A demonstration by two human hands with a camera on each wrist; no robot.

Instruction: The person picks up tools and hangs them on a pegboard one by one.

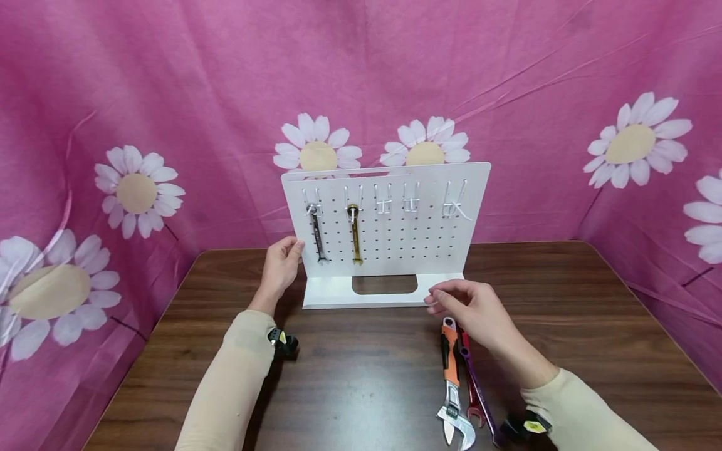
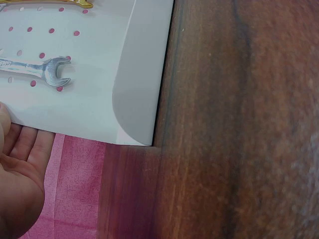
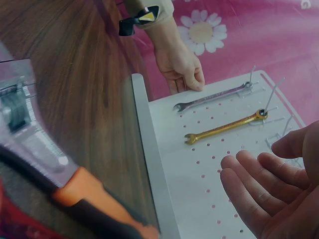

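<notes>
A white pegboard (image 1: 389, 250) stands upright on the table. My left hand (image 1: 281, 266) pinches its left edge, thumb in front and fingers behind, as the right wrist view shows. A silver wrench (image 1: 318, 235) and a gold wrench (image 1: 355, 235) hang from hooks on the board. My right hand (image 1: 474, 310) hovers near the board's lower right corner, fingers loosely bent and holding nothing. Below it lie an adjustable wrench (image 1: 451, 369) with an orange and black handle, a red wrench (image 1: 472, 394) and a purple wrench (image 1: 476, 388). The right hand hides part of the red wrench.
More white hooks (image 1: 410, 203) stick out from the board's upper right, with no tools on them. The board's base (image 1: 333, 293) has a cut-out slot. Dark wood table (image 1: 350, 388) surrounds it. Behind hangs a pink cloth (image 1: 366, 75) with daisies.
</notes>
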